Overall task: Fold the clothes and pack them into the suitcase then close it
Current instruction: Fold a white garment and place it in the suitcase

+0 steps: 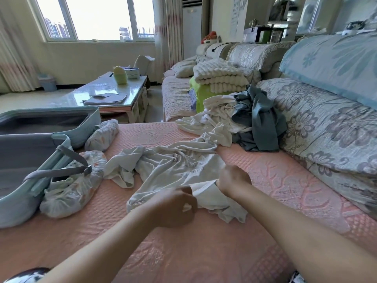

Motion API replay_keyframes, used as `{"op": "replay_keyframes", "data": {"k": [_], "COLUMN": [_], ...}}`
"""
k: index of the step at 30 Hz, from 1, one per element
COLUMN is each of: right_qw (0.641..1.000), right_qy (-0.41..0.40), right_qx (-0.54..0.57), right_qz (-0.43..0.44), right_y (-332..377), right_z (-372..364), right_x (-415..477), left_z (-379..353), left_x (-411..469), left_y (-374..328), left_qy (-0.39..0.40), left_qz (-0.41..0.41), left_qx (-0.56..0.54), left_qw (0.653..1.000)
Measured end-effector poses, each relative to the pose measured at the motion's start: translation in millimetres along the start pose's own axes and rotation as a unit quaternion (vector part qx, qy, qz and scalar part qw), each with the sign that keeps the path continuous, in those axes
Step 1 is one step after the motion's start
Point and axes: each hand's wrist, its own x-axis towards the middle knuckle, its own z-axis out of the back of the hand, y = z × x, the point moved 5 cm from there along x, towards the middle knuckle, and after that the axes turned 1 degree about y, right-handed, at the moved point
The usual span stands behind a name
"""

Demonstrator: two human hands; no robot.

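Observation:
A crumpled white T-shirt (173, 166) lies in the middle of the pink quilted sofa seat (275, 180). My left hand (173, 207) and my right hand (232, 179) both pinch its near edge, close together. An open pale-green suitcase (40, 127) with grey lining and a loose grey strap sits at the left. A heap of unfolded white and grey-blue clothes (242, 117) lies farther back on the seat.
Two rolled floral bundles (71, 186) (103, 134) lie beside the suitcase. Floral back cushions (326, 123) line the right side. Folded cream blankets (220, 75) sit on the far sofa section. A glass-topped coffee table (114, 94) stands beyond the suitcase.

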Motion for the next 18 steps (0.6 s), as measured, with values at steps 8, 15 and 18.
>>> {"op": "replay_keyframes", "data": {"k": [8,15,18], "right_qw": [0.971,0.954,0.957], "right_qy": [0.112,0.122,0.107], "right_qx": [0.104,-0.037,-0.089], "right_qz": [0.182,0.272,0.256], "right_y": [0.2,21.5,16.7], "right_z": [-17.5,-34.7,-36.7], "right_x": [-11.9,-30.1,-26.1], "left_z": [-3.4,-20.3,-23.7], "left_x": [11.7,9.8,8.3], "left_y": [61.2,42.0,62.1], "left_qy": [-0.038,-0.054,-0.019], "left_qz": [0.162,-0.001,0.067], "left_qx": [0.224,0.141,0.142], "left_qw": [0.960,0.989,0.987]}}
